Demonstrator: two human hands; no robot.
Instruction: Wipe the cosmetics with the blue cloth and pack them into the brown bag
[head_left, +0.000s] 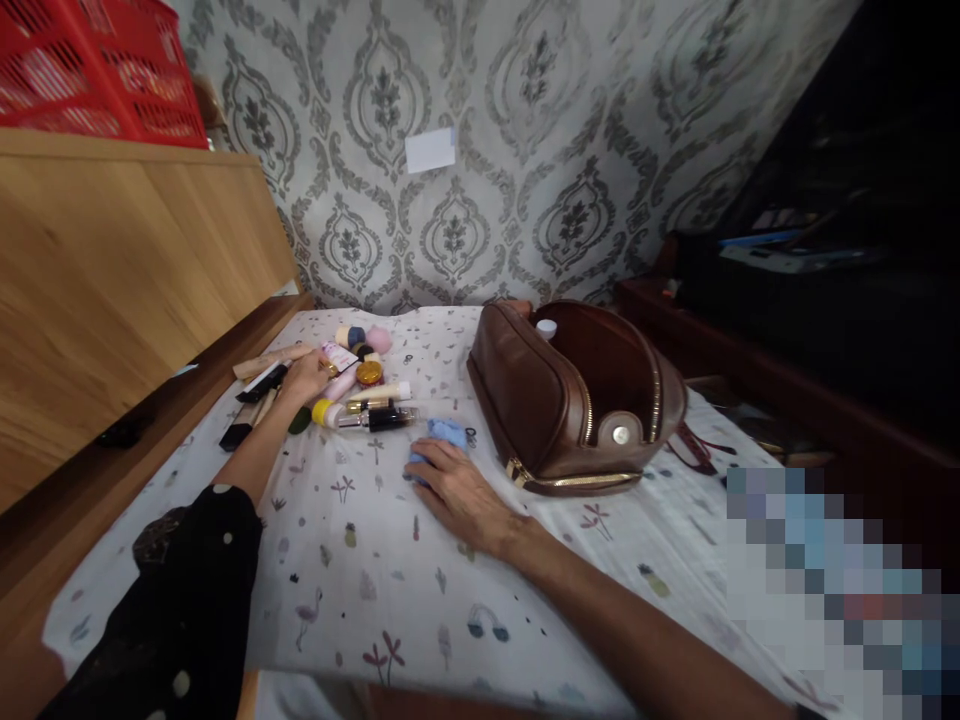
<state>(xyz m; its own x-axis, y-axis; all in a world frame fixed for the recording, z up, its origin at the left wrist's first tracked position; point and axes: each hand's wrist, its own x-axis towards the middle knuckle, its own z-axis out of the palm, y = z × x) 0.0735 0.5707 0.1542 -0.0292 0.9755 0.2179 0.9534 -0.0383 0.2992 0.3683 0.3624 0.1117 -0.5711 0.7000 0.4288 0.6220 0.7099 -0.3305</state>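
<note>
My left hand [306, 378] reaches into a pile of cosmetics [360, 385] at the far left of the table, fingers curled around a pink-white tube [339, 372]. My right hand [457, 490] lies on the patterned cloth [390, 590] with its fingers pressed on a small blue cloth [447, 433]. An open brown leather toiletry bag [570, 400] stands just right of that hand, with a white-capped bottle [547, 328] showing inside.
A wooden board [112, 280] rises along the left, with a red crate [97, 65] on top. Black tubes [251, 405] lie beside the pile. Dark furniture [825, 330] fills the right side. Patterned wallpaper [480, 150] is behind.
</note>
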